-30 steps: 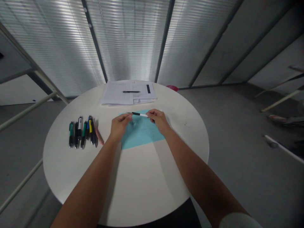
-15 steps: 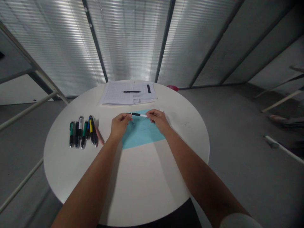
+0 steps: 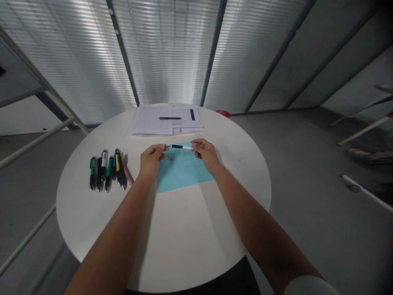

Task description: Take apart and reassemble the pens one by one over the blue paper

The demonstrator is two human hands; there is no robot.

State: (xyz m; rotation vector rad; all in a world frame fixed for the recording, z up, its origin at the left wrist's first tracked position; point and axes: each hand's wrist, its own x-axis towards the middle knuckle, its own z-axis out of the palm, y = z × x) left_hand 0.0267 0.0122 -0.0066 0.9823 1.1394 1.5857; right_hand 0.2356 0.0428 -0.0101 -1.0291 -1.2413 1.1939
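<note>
A pen (image 3: 177, 146) with a black grip and a white barrel lies level between my two hands, above a light blue sheet (image 3: 186, 174). My left hand (image 3: 150, 160) is closed, pinching the pen's thin dark end at the left. On the other side, the fingertips of my right hand (image 3: 206, 153) are closed on the white barrel. A small dark bit rests on the blue sheet just below the pen, too small to make out.
Several pens (image 3: 108, 170) stand in a loose row at the left of the round white table (image 3: 184, 237), with a pinkish stick-like thing (image 3: 128, 175) beside them. Printed papers (image 3: 152, 121) lie at the back, a dark pen (image 3: 170, 118) on top.
My left hand has shifted slightly left and my right hand slightly right. More of the pen's thin end shows between the left fingers and the black grip.
</note>
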